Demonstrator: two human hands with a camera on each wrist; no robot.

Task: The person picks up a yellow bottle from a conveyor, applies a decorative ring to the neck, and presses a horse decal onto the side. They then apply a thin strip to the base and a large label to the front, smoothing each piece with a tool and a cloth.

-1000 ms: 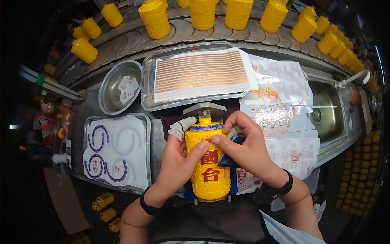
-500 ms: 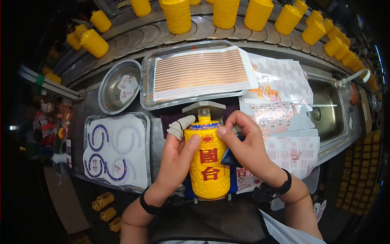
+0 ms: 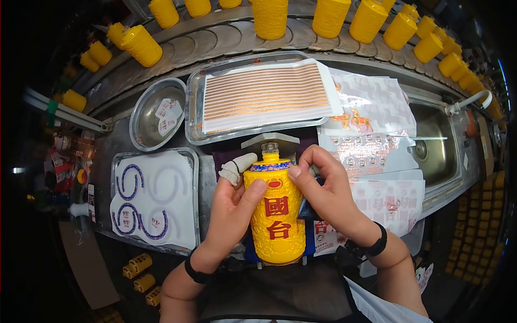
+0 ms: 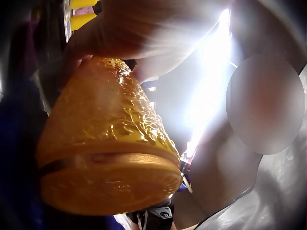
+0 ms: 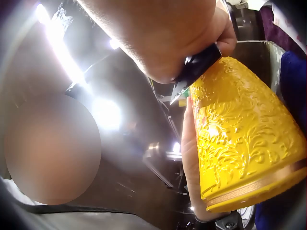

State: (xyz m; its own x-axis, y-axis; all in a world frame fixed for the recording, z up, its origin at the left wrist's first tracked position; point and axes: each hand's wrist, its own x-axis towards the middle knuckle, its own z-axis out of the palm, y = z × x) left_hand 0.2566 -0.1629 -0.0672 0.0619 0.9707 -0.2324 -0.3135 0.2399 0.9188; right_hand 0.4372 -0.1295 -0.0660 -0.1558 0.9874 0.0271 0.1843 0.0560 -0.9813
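A yellow embossed bottle with red characters, a small red emblem and a blue patterned band on its shoulder lies neck away from the body. The left hand grips its left side, thumb on the front, with a pale covering on a finger. The right hand has its thumb at the band's right end, fingers curled behind, holding a dark blue piece. In the right wrist view a dark flat piece with a pointed tip shows at the right hand, above the bottle.
Behind stand a tray with a striped sheet and a metal bowl with small labels. A tray with curved blue bands is at left, printed sheets and a sink at right. Yellow bottles line a conveyor.
The right thumb has moved up and right off the red emblem to the band, and the left thumb has drawn back slightly, uncovering the emblem. Bottles on the conveyor have shifted.
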